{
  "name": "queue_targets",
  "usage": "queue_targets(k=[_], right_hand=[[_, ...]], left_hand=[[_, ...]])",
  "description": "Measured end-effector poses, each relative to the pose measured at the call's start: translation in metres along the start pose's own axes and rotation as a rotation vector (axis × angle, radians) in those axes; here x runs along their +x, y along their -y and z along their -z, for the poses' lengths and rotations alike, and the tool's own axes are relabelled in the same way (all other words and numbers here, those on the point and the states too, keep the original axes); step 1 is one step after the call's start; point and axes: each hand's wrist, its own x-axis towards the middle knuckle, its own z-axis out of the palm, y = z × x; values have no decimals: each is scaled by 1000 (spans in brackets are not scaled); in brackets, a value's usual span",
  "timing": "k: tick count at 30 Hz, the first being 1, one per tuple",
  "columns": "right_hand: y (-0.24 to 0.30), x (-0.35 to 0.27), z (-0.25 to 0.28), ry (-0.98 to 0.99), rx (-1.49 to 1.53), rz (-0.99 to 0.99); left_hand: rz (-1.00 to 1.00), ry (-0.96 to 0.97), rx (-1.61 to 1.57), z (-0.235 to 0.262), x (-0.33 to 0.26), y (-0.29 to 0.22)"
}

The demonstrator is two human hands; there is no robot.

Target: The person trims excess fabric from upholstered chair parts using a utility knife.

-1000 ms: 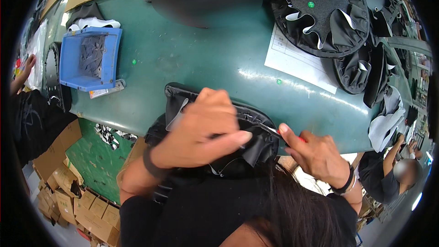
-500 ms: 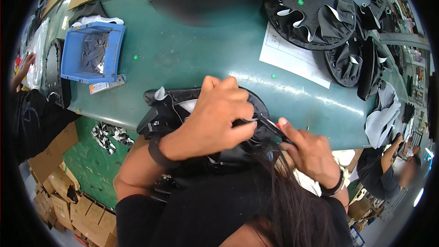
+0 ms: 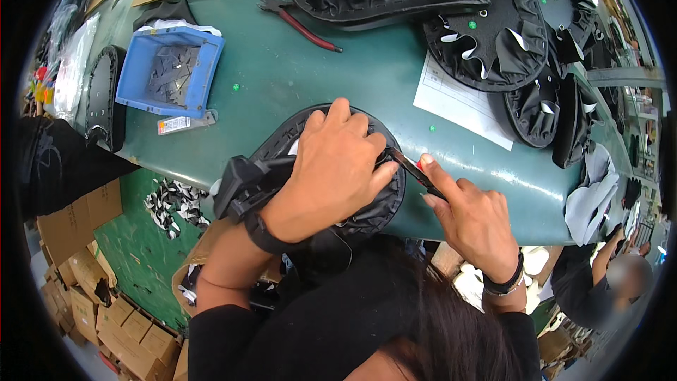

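On the table's near edge lies a black oval padded piece (image 3: 383,213) with gathered fabric at its rim. My left hand (image 3: 336,159) presses on top of it, fingers curled into the black material; the fingertips are hidden. A slim black cutter knife (image 3: 416,171) with a red part by the thumb is gripped in my right hand (image 3: 474,220). Its tip points at the piece's right rim, right beside my left fingers. Black straps and folds bunch up under my left wrist.
A blue bin (image 3: 214,63) with grey scraps stands at left, a small box cutter (image 3: 187,123) beside it. Red-handled nippers (image 3: 303,27) lie at the back. Similar black pieces (image 3: 486,42) are stacked back right over a paper sheet (image 3: 458,102). Co-workers sit at both sides.
My view has shifted, uncovering the nippers at the back. The padded piece has turned under my left hand, whose fingers have moved up and flattened somewhat. The knife stays at its rim.
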Motion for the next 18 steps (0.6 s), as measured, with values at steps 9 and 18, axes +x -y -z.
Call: queue_targets(k=[9, 18], right_hand=[[11, -33, -46, -250, 139, 96], [-12, 36, 6, -26, -49, 166]], left_hand=[[345, -544, -1368, 6, 7, 35], [145, -49, -701, 81, -15, 59]])
